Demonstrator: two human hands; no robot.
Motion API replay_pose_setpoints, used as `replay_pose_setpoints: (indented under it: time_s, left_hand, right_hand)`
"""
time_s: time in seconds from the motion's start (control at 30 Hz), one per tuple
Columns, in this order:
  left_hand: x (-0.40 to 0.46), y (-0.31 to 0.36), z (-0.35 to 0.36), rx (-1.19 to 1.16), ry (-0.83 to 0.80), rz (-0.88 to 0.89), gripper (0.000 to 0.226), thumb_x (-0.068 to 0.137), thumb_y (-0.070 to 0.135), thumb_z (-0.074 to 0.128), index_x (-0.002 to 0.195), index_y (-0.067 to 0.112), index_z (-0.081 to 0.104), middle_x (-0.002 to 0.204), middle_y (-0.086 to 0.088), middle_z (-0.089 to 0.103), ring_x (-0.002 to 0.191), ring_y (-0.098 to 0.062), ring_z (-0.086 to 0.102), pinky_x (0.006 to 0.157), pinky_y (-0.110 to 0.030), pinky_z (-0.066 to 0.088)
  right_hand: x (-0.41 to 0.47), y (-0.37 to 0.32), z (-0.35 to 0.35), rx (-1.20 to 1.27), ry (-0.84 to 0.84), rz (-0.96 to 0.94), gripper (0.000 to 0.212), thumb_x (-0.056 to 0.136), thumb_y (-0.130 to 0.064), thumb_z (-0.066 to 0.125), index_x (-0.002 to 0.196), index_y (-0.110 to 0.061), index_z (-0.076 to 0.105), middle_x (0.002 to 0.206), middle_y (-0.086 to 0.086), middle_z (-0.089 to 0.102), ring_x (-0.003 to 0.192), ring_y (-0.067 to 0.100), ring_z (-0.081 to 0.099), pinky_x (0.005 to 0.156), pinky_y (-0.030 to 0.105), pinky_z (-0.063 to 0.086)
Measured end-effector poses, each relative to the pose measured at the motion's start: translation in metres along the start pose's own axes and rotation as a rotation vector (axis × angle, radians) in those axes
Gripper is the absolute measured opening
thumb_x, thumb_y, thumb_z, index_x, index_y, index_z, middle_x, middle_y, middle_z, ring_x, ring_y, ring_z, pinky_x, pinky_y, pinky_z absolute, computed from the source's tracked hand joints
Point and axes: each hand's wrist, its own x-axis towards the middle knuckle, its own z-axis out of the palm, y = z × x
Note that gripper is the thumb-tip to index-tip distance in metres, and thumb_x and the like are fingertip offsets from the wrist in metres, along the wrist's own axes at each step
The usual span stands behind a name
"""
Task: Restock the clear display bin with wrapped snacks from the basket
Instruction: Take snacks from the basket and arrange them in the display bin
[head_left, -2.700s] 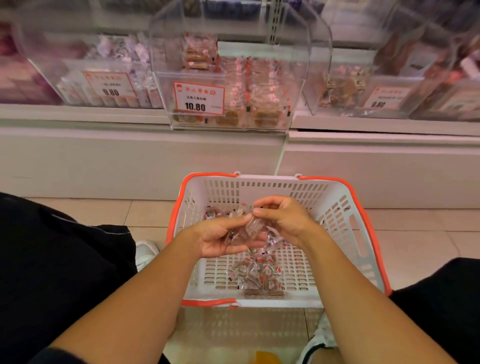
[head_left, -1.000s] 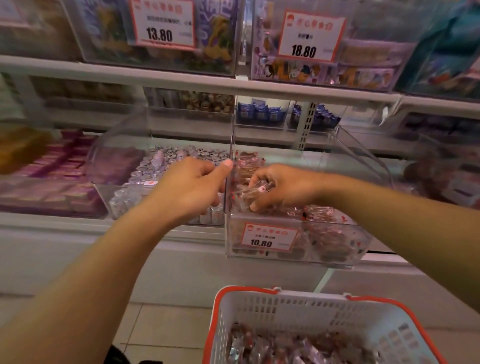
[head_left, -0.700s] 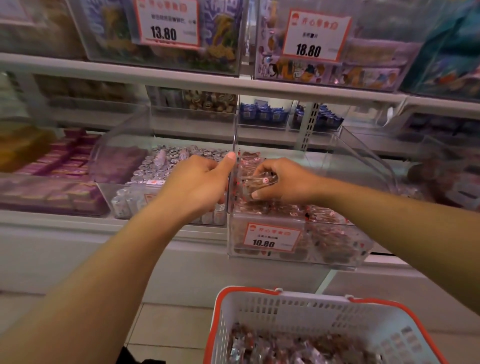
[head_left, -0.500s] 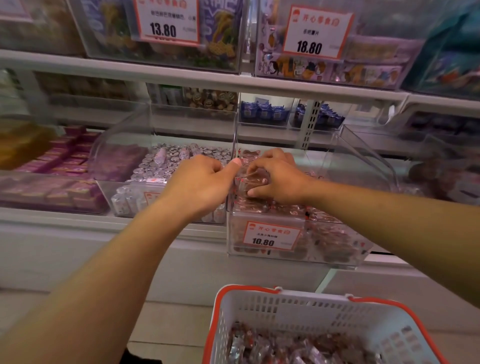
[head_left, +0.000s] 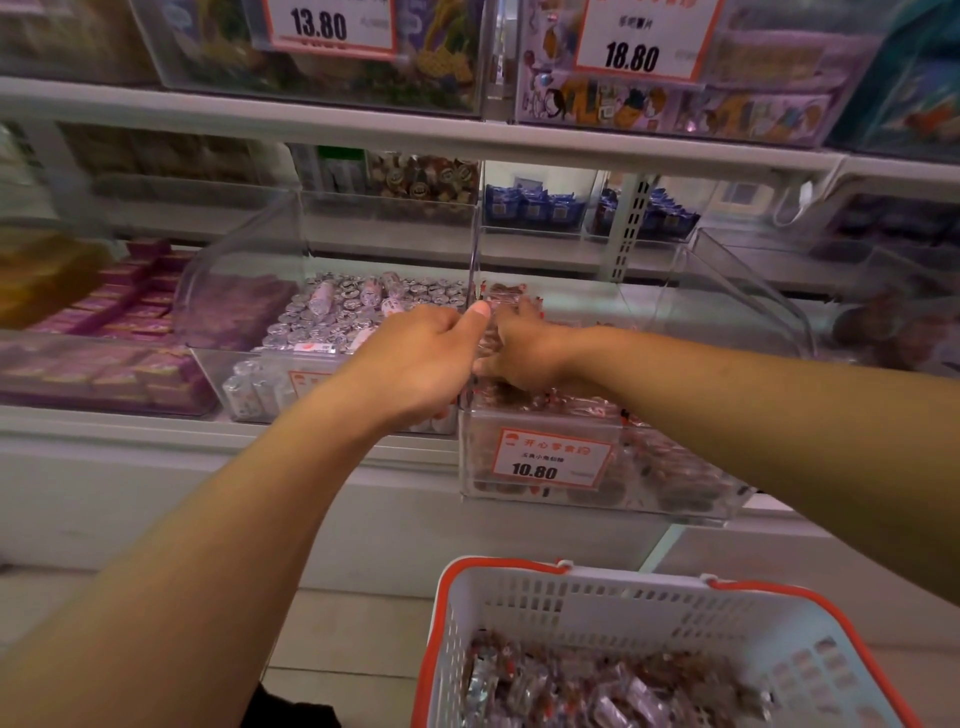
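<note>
The clear display bin (head_left: 754, 312) with a 10.80 tag sits on the lower shelf, partly filled with wrapped snacks (head_left: 675, 470). My left hand (head_left: 415, 358) is at the bin's left wall, fingers curled and thumb lying along the wall's top edge. My right hand (head_left: 524, 353) reaches inside the bin toward the stacked snacks at its back. It pinches a clear-wrapped snack (head_left: 487, 340) between thumb and fingers. The white basket (head_left: 649, 597) with an orange rim stands on the floor below, holding several more wrapped snacks (head_left: 597, 691).
A neighbouring clear bin (head_left: 239, 291) of silver-wrapped sweets stands directly left, with pink boxes (head_left: 130, 312) further left. The upper shelf (head_left: 467, 137) carries bins tagged 13.80 and 18.80. More bins sit to the right (head_left: 893, 322). Tiled floor (head_left: 353, 634) lies left of the basket.
My right hand has pushed deeper into the bin with the wrapped snack. My left hand stays at the bin's left wall. Earlier, both hands were gathering snacks in the basket.
</note>
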Motion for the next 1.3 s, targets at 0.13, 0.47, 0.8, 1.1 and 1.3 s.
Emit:
replay_pose_setpoints:
  time_s: [0.13,0.47,0.8,1.1,1.3]
  left_hand:
    - [0.001,0.0,0.002,-0.001,0.006,-0.004,0.057,0.1,0.054,0.031,0.065,0.016,0.054,0.049,0.002,0.063,0.036,-0.009,0.056,0.037,-0.018,0.031]
    - [-0.001,0.003,0.0,0.003,-0.012,-0.03,0.058,0.1,0.056,0.03,0.068,0.014,0.056,0.056,-0.003,0.064,0.036,-0.009,0.055,0.031,-0.016,0.032]
    - [0.001,0.004,0.002,0.034,-0.017,-0.015,0.058,0.102,0.053,0.026,0.069,0.014,0.055,0.061,-0.005,0.065,0.037,-0.009,0.055,0.041,-0.021,0.036]
    - [0.0,0.005,0.002,0.031,-0.006,-0.002,0.057,0.102,0.052,0.026,0.068,0.016,0.054,0.061,-0.004,0.065,0.042,-0.011,0.056,0.044,-0.022,0.038]
    - [-0.003,0.007,0.001,0.028,-0.003,-0.023,0.057,0.102,0.053,0.028,0.071,0.015,0.057,0.061,-0.004,0.065,0.04,-0.009,0.056,0.038,-0.02,0.037]
  right_hand:
    - [0.002,0.01,-0.002,0.635,-0.025,0.012,0.104,0.089,-0.005,0.064,0.156,-0.02,-0.015,0.166,0.01,-0.003,0.148,0.022,0.016,0.12,0.046,0.025]
    - [-0.005,0.029,-0.013,0.565,-0.025,0.088,0.069,0.079,0.007,0.061,0.141,-0.005,0.034,0.134,0.018,0.048,0.114,0.03,0.053,0.101,0.047,0.05]
    - [-0.01,0.008,-0.013,0.685,-0.053,0.077,0.018,0.087,0.007,0.042,0.093,-0.007,0.052,0.091,0.009,0.06,0.083,0.02,0.057,0.072,0.034,0.052]
    - [-0.006,-0.002,-0.003,1.215,0.046,0.026,0.035,0.068,0.002,0.05,0.102,-0.01,0.049,0.108,0.017,0.056,0.096,0.033,0.06,0.087,0.046,0.055]
    - [-0.004,0.01,-0.007,0.717,0.012,0.0,0.035,0.099,-0.016,0.044,0.133,-0.01,0.047,0.117,0.014,0.061,0.094,0.021,0.065,0.075,0.033,0.055]
